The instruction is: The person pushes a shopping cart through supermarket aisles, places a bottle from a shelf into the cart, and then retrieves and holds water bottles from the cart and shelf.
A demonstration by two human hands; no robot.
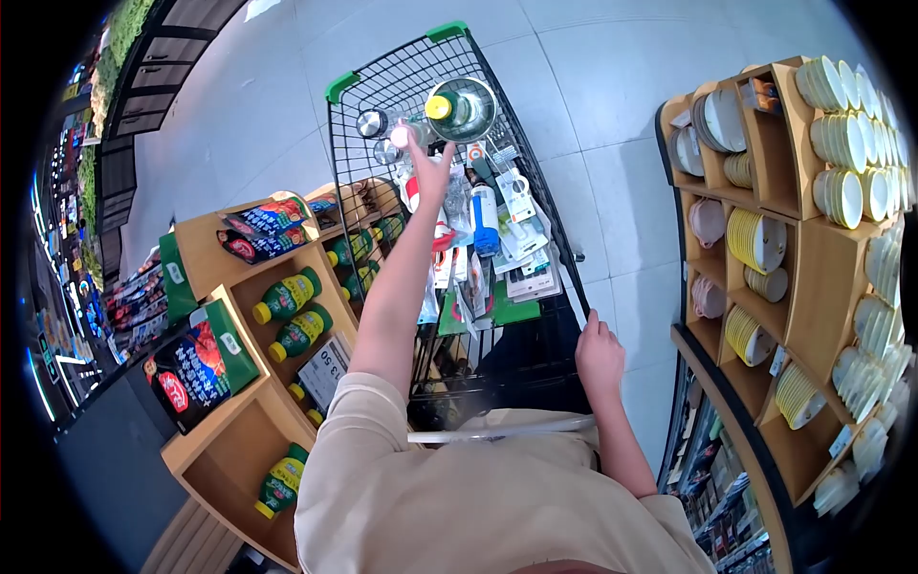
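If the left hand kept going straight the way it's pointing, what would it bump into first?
Probably the pink-topped container, which the left hand seems to be touching, though depth is hard to judge.

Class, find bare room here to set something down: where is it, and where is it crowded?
Bare floor lies between the cart and the plate shelf. The wooden bin at lower left has space beside its green bottle. The cart's middle is crowded: packages fill it, lower in the picture than the left hand.
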